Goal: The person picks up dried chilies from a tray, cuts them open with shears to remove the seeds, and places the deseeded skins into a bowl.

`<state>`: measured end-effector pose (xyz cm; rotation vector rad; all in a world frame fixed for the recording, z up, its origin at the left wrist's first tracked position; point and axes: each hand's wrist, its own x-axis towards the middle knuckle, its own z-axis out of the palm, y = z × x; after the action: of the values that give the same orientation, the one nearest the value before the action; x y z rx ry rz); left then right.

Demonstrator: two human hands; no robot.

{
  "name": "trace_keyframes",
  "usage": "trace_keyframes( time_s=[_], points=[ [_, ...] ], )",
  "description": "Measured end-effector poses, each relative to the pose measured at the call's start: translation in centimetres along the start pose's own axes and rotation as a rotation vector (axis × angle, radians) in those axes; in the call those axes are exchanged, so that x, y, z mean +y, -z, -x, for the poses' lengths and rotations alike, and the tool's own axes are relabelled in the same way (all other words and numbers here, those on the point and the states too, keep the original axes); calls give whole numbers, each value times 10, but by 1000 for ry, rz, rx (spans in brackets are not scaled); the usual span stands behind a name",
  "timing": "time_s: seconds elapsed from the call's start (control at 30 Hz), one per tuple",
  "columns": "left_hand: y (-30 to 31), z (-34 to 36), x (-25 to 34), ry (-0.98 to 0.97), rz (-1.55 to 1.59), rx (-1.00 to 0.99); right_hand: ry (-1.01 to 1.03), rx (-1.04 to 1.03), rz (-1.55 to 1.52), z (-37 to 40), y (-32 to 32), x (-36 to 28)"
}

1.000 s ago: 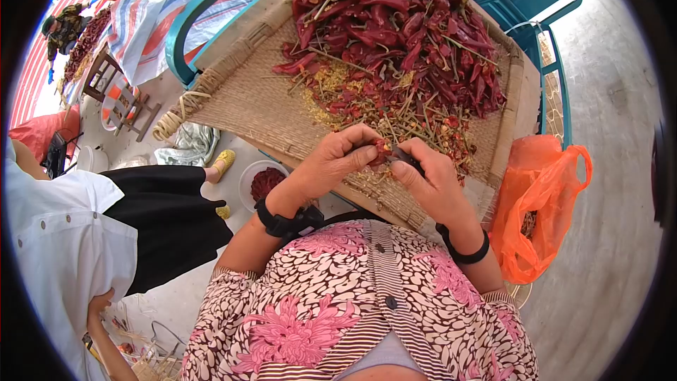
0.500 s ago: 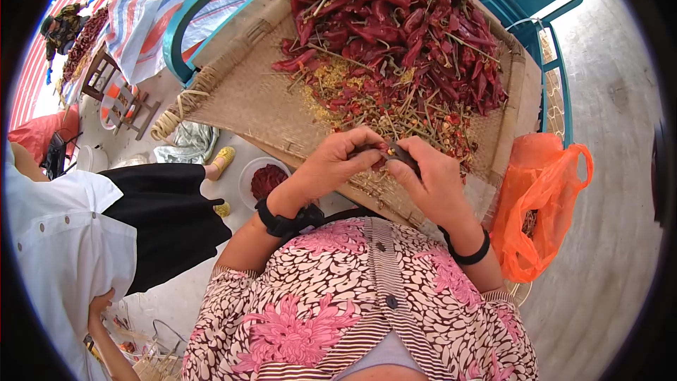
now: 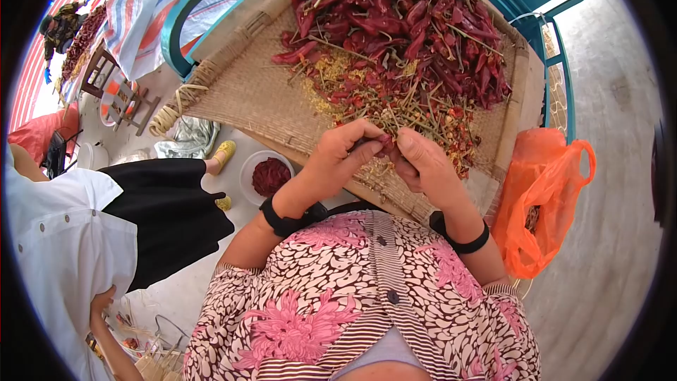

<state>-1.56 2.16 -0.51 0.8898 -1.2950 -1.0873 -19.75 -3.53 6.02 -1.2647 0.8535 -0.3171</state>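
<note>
My left hand (image 3: pixel 345 157) pinches a dark red dried chili pepper (image 3: pixel 384 142) between thumb and fingertips. Close against it, my right hand (image 3: pixel 423 164) is closed with its thumb over the fingers, also gripping the chili. Much of the pepper is hidden by my fingers. Both hands are above the near edge of a woven tray (image 3: pixel 240 99). Beyond them rises a large heap of dried red chilies (image 3: pixel 395 14), with a litter of stems, yellow seeds and broken bits (image 3: pixel 402 113) on its near side.
A white bowl (image 3: pixel 244 182) of dark red chilies stands on the floor at left. An orange plastic bag (image 3: pixel 539 204) hangs at right. Teal metal rails (image 3: pixel 176 35) flank the tray. A person in a white shirt (image 3: pixel 77 240) stands at left; another person (image 3: pixel 60 32) is farther back.
My right hand has turned, its thumb now pointing up toward the chili. The dark object seen by its thumb earlier no longer shows. My left hand has shifted slightly up.
</note>
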Motion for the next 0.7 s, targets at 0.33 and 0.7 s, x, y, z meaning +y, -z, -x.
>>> trace_keyframes(
  time_s=[0.33, 0.7],
  points=[
    [3, 4, -1, 80, 232, -90, 32, 24, -621, -1, 11, -1],
    [1, 4, -1, -32, 181, 68, 452, 317, 870, 22, -8, -11]
  ],
)
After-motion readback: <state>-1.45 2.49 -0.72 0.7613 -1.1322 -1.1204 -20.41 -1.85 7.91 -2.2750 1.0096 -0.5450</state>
